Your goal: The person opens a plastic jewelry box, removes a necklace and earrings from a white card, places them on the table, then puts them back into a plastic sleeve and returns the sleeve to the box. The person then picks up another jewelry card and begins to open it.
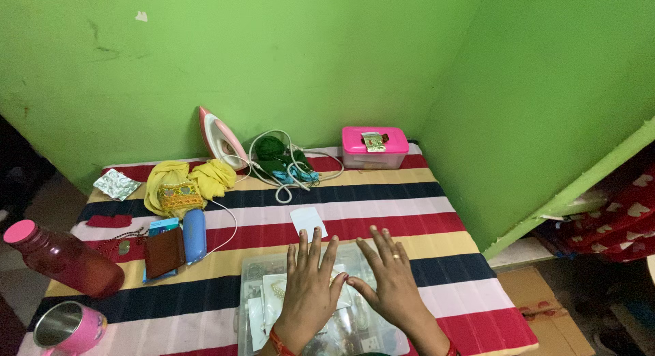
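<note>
Organiser box (254, 288) of clear plastic, low and flat, lying at the near edge of the striped cloth (382, 196) covering the counter, small jewellery pieces dimly visible through its lid. Left hand (310, 288) spread flat on the lid, fingers wide and straight, gripping nothing. Right hand (390, 281) just beside it, likewise flat and fanned open on the lid, a ring on one finger, thumb tip nearly meeting the left hand. Red bangles at both wrists. Just beyond the fingertips, a small white card (308, 221) lying flat on the cloth. Further left, a blue spectacle case (194, 234) beside a brown wallet (164, 251). Behind these, a crumpled yellow cloth (184, 182) and a blister pack of tablets (117, 184). At the back, a pink-and-white iron (220, 139) standing on its heel against the green wall (273, 56), its white cord (286, 168) looped over green fabric. To the right of that, a pink-lidded box (374, 149). At the near left edge, a dark red bottle with a pink cap (63, 258) lying tilted, and a pink steel-lined mug (67, 327).
</note>
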